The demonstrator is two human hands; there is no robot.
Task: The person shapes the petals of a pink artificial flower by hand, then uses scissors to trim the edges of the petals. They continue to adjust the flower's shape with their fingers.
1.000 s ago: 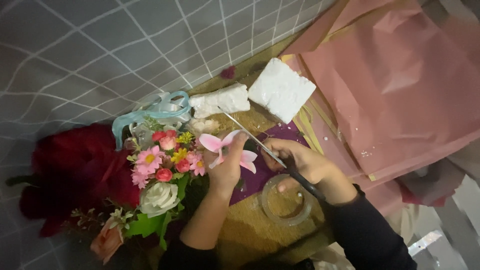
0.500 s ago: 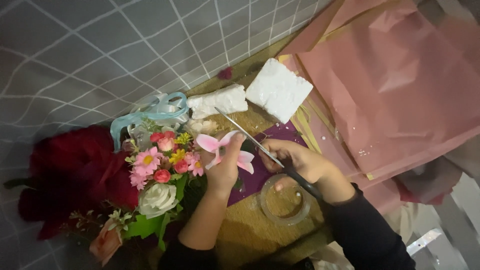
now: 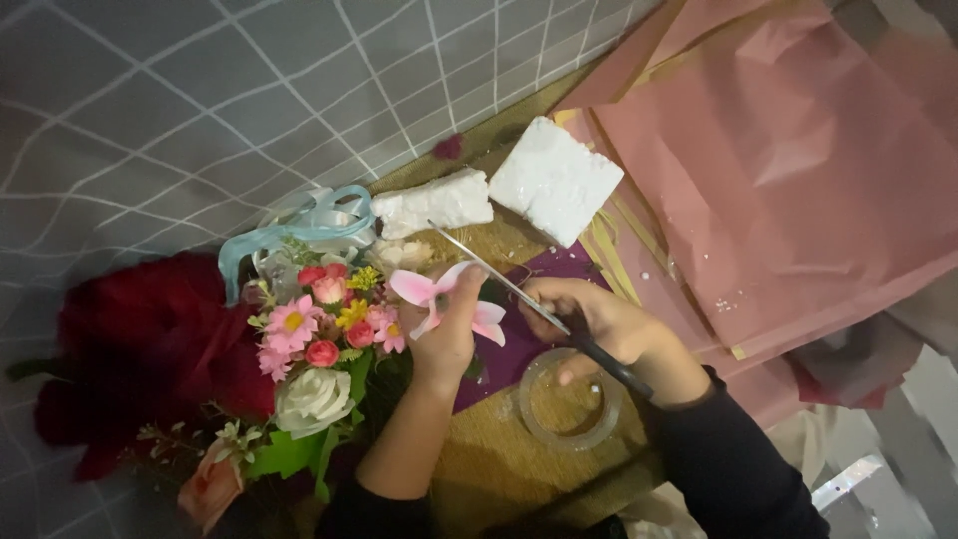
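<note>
Pink flower: an artificial lily-like bloom is sitting just left of frame centre, between the bouquet and the scissors.
Left hand: the left hand is closing around the pink flower from below, fingers curled on its base.
Right hand: the right hand is gripping a pair of scissors by the dark handles, the metal blades pointing toward 10 o'clock, their tip just above the flower.
Bouquet: a small bunch of pink, red, yellow and white flowers is lying at 9 o'clock of the left hand, just beside it.
Red roses: a dark red mass is resting further toward 9 o'clock.
Ribbon: pale blue ribbon is curling at 11 o'clock.
Foam: two white foam blocks are lying at 12 o'clock.
Tape: a clear tape roll is lying under the right wrist.
Paper: pink wrapping paper is covering the 2 o'clock area.
</note>
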